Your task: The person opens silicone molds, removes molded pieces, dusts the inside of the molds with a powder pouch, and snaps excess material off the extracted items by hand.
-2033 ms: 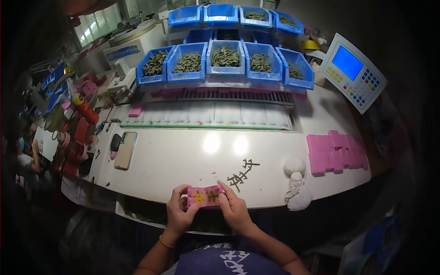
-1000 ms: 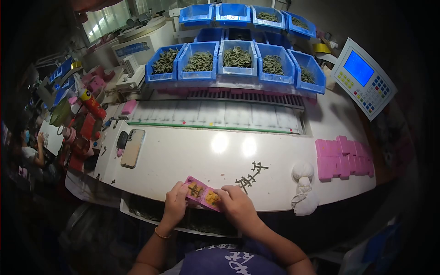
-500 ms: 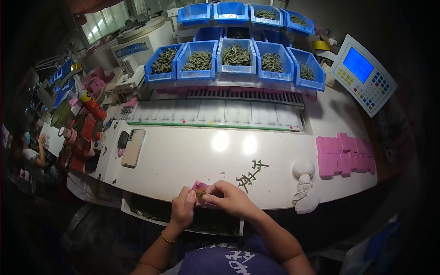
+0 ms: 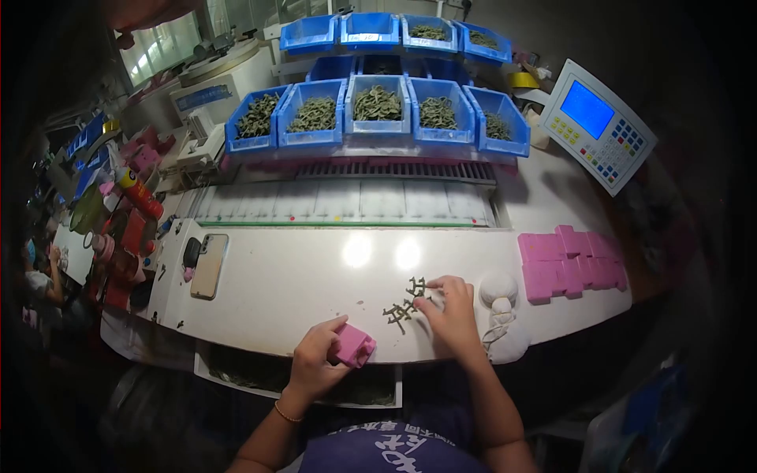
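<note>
"What is being held?"
"One block is being gripped by the left hand, fingers curled, at the edge of the table."
"And the right hand?"
"Thumb and forefinger are being bent over the stems; whether one is being pinched cannot be told."
"In the way?"
"One bag, lying just beside that hand."
"Counts?"
"Five bins are being lined up in front, four on top; one phone is showing."

Green twigs: right hand covers part; we cannot tell if it grips one.
Pink block: left hand hides one end.
Middle tubs, top centre: partly behind the front tubs.
Control panel, upper right: key markings too small for us.
Apron: cut off by bottom edge.
</note>
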`<state>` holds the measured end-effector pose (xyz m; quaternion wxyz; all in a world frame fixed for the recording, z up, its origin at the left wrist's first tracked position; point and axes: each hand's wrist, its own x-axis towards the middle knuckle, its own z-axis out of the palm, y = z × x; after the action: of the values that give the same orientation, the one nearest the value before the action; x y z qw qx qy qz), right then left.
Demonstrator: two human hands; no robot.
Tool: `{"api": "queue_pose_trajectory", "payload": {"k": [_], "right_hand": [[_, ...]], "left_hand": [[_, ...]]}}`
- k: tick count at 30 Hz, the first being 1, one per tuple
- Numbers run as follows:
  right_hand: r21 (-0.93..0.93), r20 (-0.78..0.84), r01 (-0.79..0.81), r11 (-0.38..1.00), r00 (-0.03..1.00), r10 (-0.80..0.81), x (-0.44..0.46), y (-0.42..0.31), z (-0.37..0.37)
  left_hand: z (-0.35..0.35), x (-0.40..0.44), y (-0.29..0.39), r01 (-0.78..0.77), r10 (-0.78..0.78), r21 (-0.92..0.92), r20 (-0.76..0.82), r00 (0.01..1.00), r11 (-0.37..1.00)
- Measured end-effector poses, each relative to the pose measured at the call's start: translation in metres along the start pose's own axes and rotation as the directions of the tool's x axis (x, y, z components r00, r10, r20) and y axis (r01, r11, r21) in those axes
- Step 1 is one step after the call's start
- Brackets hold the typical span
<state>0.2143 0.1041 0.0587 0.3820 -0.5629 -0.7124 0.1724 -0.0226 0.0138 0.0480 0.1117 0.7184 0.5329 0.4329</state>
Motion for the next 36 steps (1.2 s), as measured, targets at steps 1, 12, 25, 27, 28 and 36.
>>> {"api": "queue_pose_trajectory", "payload": {"k": [1,12,25,27,28,36], "right_hand": [[-0.12,-0.123,0.077,0.99,0.988,-0.092,0.0,0.001,0.003],[0.71,0.686,-0.654,0.261,0.727,-0.043,-0.062,-0.045,0.028],[0.682,0.519,-0.433,0.59,0.854,0.027,-0.069,-0.049,-0.001],[0.19,0.065,0.008,0.982,0.998,-0.021,-0.055,-0.03,-0.026],[-0.224,-0.108,0.117,0.968,0.984,-0.144,-0.044,-0.017,-0.042],[-0.377,-0.018,0.062,0.924,0.997,-0.074,-0.023,0.041,-0.082]], "left_hand": [[0.005,0.001,-0.005,0.029,-0.028,-0.066,0.016,0.999,0.997],[0.009,0.017,-0.004,0.447,-0.439,-0.822,0.277,0.855,0.352],[0.018,0.054,0.029,0.494,-0.597,-0.851,0.492,0.634,-0.177],[0.013,0.057,0.027,0.587,-0.569,-0.799,0.546,0.615,-0.133],[0.011,0.06,0.03,0.612,-0.568,-0.781,0.56,0.603,-0.121],[0.017,0.062,0.033,0.668,-0.554,-0.738,0.597,0.581,-0.094]]}}
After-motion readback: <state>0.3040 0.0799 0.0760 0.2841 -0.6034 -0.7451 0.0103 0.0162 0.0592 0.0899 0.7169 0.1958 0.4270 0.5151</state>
